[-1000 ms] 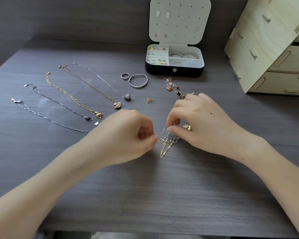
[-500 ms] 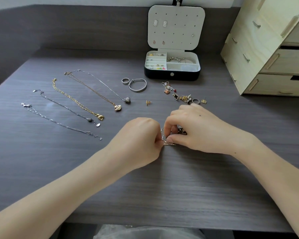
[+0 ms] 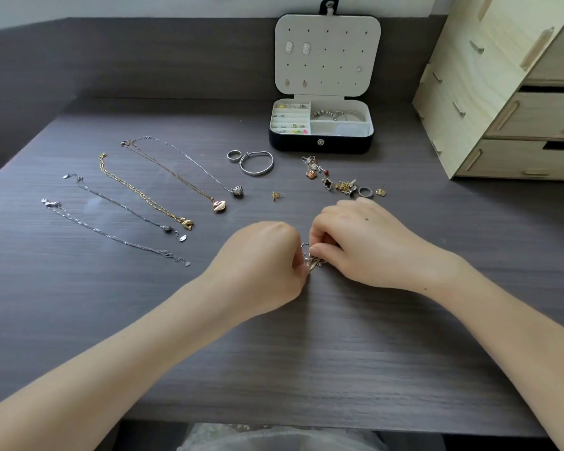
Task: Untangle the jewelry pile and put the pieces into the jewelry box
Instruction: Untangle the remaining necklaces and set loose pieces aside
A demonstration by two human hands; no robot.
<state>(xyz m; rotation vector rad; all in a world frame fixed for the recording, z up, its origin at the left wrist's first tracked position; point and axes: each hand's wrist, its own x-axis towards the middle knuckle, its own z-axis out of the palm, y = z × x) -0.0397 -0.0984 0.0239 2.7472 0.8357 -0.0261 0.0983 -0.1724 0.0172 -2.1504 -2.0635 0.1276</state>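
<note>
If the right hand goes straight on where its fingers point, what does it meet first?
Probably the left hand: the right hand points left at it, across the tangle both pinch.

A small tangled knot of silver and gold chains (image 3: 314,262) is well in front of the black, white-lined jewelry box (image 3: 319,143), whose lid stands open and upright. Five straightened silver and gold necklaces (image 3: 219,206) lie side by side to the box's front-left. Loose earrings and rings (image 3: 344,186) cluster just before it.

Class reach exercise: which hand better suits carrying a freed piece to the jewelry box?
Right hand, probably: it sits nearer the open black jewelry box than the left hand; both pinch the small metal tangle.
</note>
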